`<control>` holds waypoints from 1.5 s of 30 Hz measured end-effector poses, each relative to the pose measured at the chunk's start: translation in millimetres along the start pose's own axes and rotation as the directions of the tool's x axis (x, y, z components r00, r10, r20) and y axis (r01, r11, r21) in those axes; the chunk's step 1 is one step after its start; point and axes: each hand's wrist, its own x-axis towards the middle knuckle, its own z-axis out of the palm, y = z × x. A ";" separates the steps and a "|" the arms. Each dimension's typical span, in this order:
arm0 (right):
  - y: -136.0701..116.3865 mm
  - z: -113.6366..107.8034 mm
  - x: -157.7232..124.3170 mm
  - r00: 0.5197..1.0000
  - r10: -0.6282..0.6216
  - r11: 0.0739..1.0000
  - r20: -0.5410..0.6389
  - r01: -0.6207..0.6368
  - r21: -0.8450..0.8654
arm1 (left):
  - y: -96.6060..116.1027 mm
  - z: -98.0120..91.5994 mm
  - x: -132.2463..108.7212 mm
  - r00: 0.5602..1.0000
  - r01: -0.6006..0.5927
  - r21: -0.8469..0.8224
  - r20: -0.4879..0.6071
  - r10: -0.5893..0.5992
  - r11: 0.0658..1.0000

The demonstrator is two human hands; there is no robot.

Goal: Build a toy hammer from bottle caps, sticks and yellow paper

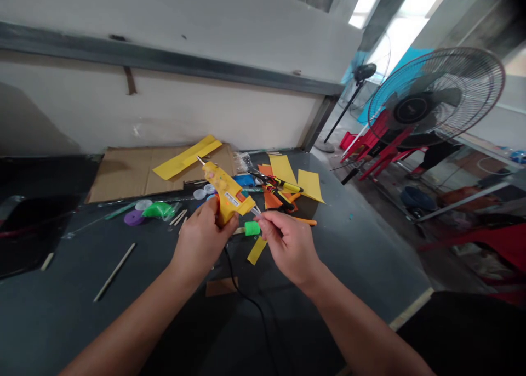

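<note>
A yellow hot glue gun (226,188) is wrapped in my left hand (200,234), its nozzle pointing up and to the left. A small orange light glows on its handle, and a black cord hangs below. At its rear end, my right hand (290,243) pinches a thin, clear glue stick (256,210). Whether the stick is inside the gun I cannot tell. Just under the gun lies a bright green cylinder (252,228), beside a yellow paper strip (257,250). Pliers with yellow and black handles (279,196) lie behind my right hand.
Cardboard (131,173) with folded yellow paper (187,158) lies by the wall. Left of the gun are a purple disc (133,217), a green packet (158,210) and wooden sticks. Yellow sheets (311,184) lie on the right. A standing fan (413,108) rises beyond the table edge.
</note>
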 end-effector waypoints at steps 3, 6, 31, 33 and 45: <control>-0.5 1.1 -0.8 1.000 0.010 0.999 0.010 -0.009 -0.039 | 0.5 2.7 -1.4 0.999 -0.027 -0.007 -0.033 0.027 1.000; -1.7 1.8 0.6 0.994 0.099 0.995 0.048 -0.099 -0.004 | 1.7 3.7 -2.2 0.998 -0.038 -0.003 -0.048 0.038 0.999; 11.8 0.8 9.3 0.903 0.351 0.684 0.247 -0.427 0.592 | -0.7 6.7 -4.3 0.985 -0.147 0.010 -0.084 0.148 0.989; 12.1 2.0 8.1 0.895 0.366 0.693 0.254 -0.444 0.567 | -1.4 8.0 -4.5 0.979 -0.169 0.015 -0.109 0.170 0.985; 6.2 0.6 12.7 0.771 0.423 0.438 0.476 -0.633 0.638 | -6.2 14.0 -7.1 0.953 -0.247 0.041 -0.170 0.250 0.968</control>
